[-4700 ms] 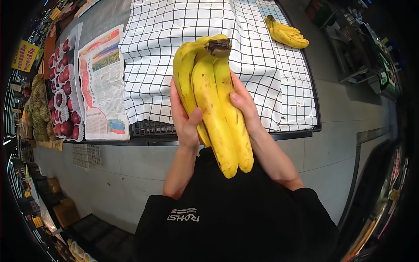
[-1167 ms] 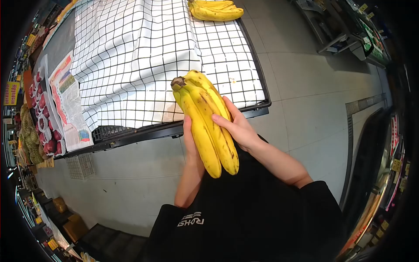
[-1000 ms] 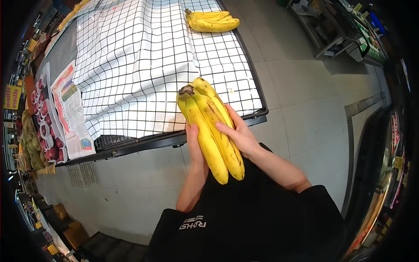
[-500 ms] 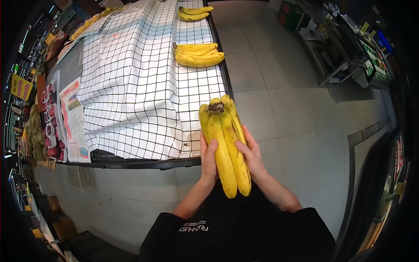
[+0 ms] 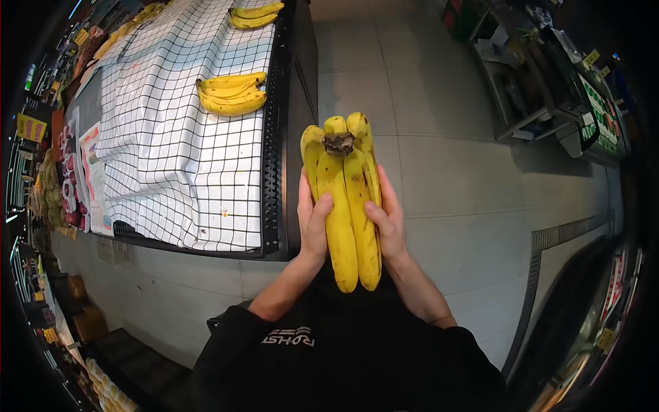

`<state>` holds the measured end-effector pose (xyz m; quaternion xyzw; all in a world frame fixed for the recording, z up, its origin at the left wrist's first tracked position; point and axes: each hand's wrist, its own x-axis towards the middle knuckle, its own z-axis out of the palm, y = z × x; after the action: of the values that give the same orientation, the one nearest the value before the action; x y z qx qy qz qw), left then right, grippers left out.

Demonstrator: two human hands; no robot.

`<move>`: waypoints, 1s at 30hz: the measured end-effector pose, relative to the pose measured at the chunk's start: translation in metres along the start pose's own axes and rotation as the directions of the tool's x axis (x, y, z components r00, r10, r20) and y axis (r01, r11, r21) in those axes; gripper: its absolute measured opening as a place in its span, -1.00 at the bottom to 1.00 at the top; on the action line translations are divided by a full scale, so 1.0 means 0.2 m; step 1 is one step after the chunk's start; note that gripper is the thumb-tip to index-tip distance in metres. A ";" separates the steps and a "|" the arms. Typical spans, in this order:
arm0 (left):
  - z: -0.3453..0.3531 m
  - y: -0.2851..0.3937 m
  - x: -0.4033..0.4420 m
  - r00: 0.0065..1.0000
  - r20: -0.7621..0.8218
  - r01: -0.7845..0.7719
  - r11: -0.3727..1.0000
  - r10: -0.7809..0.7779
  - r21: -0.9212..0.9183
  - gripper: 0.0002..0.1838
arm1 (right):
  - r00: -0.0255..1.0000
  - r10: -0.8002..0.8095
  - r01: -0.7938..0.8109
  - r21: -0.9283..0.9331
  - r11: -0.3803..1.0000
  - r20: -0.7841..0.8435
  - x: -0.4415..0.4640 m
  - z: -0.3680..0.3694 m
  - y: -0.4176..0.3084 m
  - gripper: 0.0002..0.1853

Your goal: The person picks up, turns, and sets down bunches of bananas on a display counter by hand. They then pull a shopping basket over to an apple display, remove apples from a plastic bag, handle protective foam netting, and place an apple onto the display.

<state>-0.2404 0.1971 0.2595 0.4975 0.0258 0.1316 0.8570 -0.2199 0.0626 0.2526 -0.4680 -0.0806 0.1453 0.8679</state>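
A bunch of yellow bananas (image 5: 342, 206) is held up in front of my chest, its dark cut stem pointing away from me and the tips toward me. My left hand (image 5: 314, 223) wraps its left side, thumb on top. On the other side my right hand (image 5: 388, 223) grips it the same way. Small brown spots mark the peel. The fingers beneath the bunch are mostly hidden. To the left, a second banana bunch (image 5: 232, 94) lies on the checked cloth (image 5: 161, 147), and a smaller banana bunch (image 5: 255, 15) rests farther back.
The cloth covers a display stand with a black slatted edge (image 5: 273, 137) left of my hands. Red fruit (image 5: 74, 185) in white netting sits along its far left. A tiled floor (image 5: 446, 178) stretches right, toward a metal rack (image 5: 525, 96).
My view and body have shifted right, so the stand and its bananas now appear farther left. The held bunch has come away from over the cloth's corner, and its stem end is raised slightly.
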 end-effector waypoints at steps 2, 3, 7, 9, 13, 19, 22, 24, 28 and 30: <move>0.05 -0.03 0.06 0.999 -0.048 0.008 1.000 -0.009 -0.022 -0.29 | 1.000 0.030 -0.030 -0.028 0.999 0.008 0.07 -0.05 -0.04 -0.20; 0.07 -0.05 0.09 0.998 -0.056 0.025 0.999 -0.026 -0.030 -0.30 | 0.996 0.081 -0.082 -0.032 0.996 -0.021 0.10 -0.08 -0.06 -0.22; 0.09 -0.12 0.19 0.984 -0.173 0.036 0.998 -0.045 -0.056 -0.36 | 0.977 0.210 -0.211 -0.031 0.977 -0.017 0.25 -0.12 -0.09 -0.24; 0.09 -0.13 0.28 0.979 -0.198 0.036 0.996 -0.052 -0.083 -0.37 | 0.972 0.236 -0.236 -0.031 0.971 0.016 0.37 -0.15 -0.07 -0.25; 0.04 -0.15 0.50 0.952 -0.289 0.052 0.983 -0.102 -0.176 -0.39 | 0.954 0.299 -0.294 -0.103 0.950 0.038 0.66 -0.14 -0.06 -0.24; -0.05 -0.14 1.02 0.939 -0.330 -0.009 0.956 -0.093 -0.293 -0.38 | 0.949 0.311 -0.293 -0.238 0.926 0.042 1.23 -0.04 -0.10 -0.25; -0.11 -0.10 1.28 0.934 -0.355 -0.075 0.961 -0.026 -0.266 -0.36 | 0.938 0.342 -0.322 -0.236 0.917 0.049 1.52 0.02 -0.10 -0.25; -0.16 -0.05 1.40 0.922 -0.386 -0.085 0.951 -0.038 -0.296 -0.35 | 0.936 0.342 -0.312 -0.251 0.916 0.084 1.68 0.08 -0.08 -0.26; -0.31 0.04 1.55 0.902 -0.432 -0.124 0.961 0.005 -0.247 -0.30 | 0.890 0.438 -0.411 -0.192 0.891 0.128 1.90 0.23 -0.01 -0.29; -0.37 0.07 1.59 0.884 -0.466 -0.154 0.967 0.042 -0.204 -0.26 | 0.862 0.478 -0.448 -0.185 0.875 0.171 2.00 0.29 0.04 -0.30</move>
<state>0.0512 0.3472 0.2614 0.3478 0.1859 0.2908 0.8717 0.1403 0.2443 0.2793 -0.5145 -0.0673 0.3929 0.7592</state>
